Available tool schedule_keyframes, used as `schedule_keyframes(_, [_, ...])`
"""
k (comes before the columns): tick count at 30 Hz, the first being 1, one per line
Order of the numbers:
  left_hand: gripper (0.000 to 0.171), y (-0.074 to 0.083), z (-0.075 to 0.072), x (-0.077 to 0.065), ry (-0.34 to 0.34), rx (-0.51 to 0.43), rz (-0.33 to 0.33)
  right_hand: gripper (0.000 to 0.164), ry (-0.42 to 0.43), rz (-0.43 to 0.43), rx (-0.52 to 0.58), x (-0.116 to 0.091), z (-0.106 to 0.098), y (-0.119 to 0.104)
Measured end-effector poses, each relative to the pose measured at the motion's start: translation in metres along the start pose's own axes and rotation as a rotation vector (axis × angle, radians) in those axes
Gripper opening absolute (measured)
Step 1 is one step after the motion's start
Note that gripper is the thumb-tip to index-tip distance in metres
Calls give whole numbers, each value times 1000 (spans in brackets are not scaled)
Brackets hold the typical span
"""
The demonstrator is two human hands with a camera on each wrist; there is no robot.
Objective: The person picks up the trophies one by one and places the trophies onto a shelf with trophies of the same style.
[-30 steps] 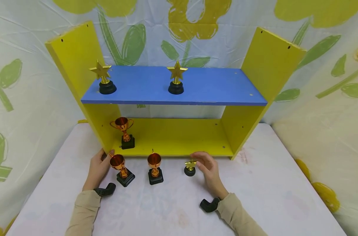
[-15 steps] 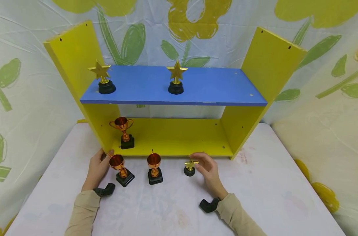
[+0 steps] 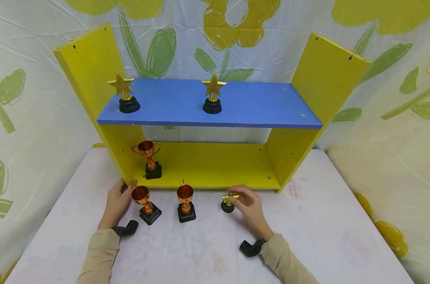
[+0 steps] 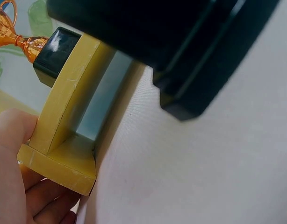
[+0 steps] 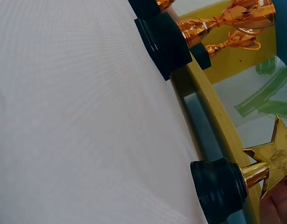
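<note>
At the lower left corner of the yellow and blue shelf, my left hand grips the side panel; in the left wrist view the thumb is on one side and curled fingers on the other. My right hand pinches the star of a small gold star trophy on the table in front of the shelf. The trophy's round black base shows whole in the right wrist view, while fingertips cover part of its star. A bronze cup trophy stands right beside my left hand.
Another bronze cup trophy stands on the table between my hands. A third cup trophy is on the shelf's lower board, at the left. Two gold star trophies stand on the blue upper board, one left, one near the middle.
My right thumb and fingers have closed in on the star, which now looks tipped back slightly. My left hand, the cups and the shelf stay as they were.
</note>
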State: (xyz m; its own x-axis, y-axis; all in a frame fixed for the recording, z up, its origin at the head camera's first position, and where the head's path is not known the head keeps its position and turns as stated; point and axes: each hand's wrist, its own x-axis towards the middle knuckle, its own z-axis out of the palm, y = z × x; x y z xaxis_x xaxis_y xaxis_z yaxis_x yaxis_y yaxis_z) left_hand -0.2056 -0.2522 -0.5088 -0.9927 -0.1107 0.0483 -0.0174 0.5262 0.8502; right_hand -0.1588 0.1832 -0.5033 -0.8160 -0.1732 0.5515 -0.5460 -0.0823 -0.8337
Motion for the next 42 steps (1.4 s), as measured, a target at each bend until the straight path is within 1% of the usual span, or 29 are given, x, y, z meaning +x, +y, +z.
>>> schedule_keyframes(4, [75, 1, 0, 0, -6, -1, -2, 26, 16, 40, -47, 0, 0, 0])
schedule_keyframes(14, [76, 1, -2, 0, -12, 5, -15, 23, 14, 82, -47, -1, 1, 0])
schedule_keyframes(17, [76, 1, -2, -1, -10, 8, -13, 23, 13, 82, -48, -2, 1, 0])
schedule_keyframes(24, [76, 1, -1, -1, -6, 9, -14, 23, 16, 52, -66, -2, 0, 1])
schedule_keyframes(31, [73, 1, 0, 1, 2, 11, 10, 22, 34, 65, -81, -2, 0, 1])
schedule_keyframes(35, [72, 1, 1, 1, 7, 9, 19, 22, 41, 56, -83, 0, 1, -1])
schedule_keyframes(42, [72, 1, 1, -1, 12, 13, 19, 22, 51, 50, -77, 0, 2, -4])
